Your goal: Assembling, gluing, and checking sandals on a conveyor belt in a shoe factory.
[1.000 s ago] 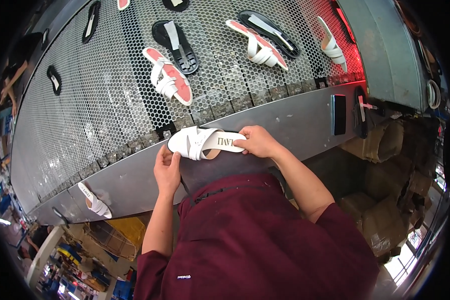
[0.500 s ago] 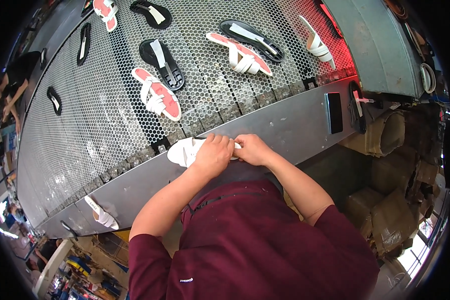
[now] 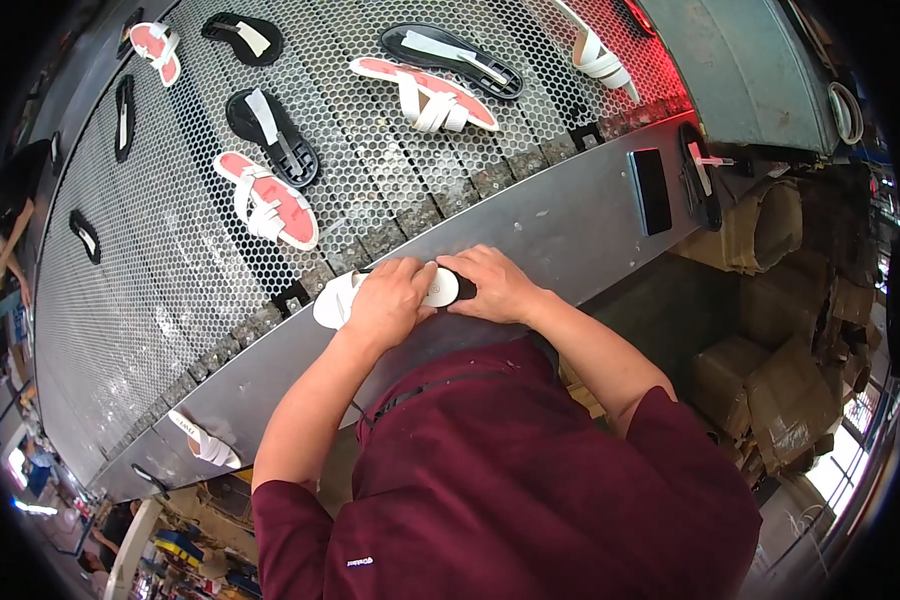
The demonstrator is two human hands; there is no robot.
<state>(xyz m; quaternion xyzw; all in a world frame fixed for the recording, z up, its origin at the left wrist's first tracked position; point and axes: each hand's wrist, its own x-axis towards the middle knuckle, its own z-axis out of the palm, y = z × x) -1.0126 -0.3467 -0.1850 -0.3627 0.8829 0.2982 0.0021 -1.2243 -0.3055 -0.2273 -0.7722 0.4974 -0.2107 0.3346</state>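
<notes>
Both hands press down on a white slide sandal with a broad strap (image 3: 335, 298) that lies on the grey metal ledge (image 3: 560, 225) along the near edge of the perforated conveyor belt (image 3: 120, 260). The left hand (image 3: 390, 300) lies flat and closed over its middle, covering most of it, while the right hand (image 3: 492, 283) pinches the heel end between curled fingers. By the look of it, the step in hand is pressing the strap or sole firmly together, and the next move would call for even pressure along the whole sandal before it is lifted off the ledge. On the belt beyond lie a pink-soled sandal with white straps (image 3: 267, 200) and a black sole with a white strip (image 3: 273, 125). Toward the right end of the ledge rests a flat black rectangular device (image 3: 651, 190). Below the ledge's right end, crumpled brown cardboard boxes (image 3: 770, 380) are stacked; no label on them is clear enough to describe.
</notes>
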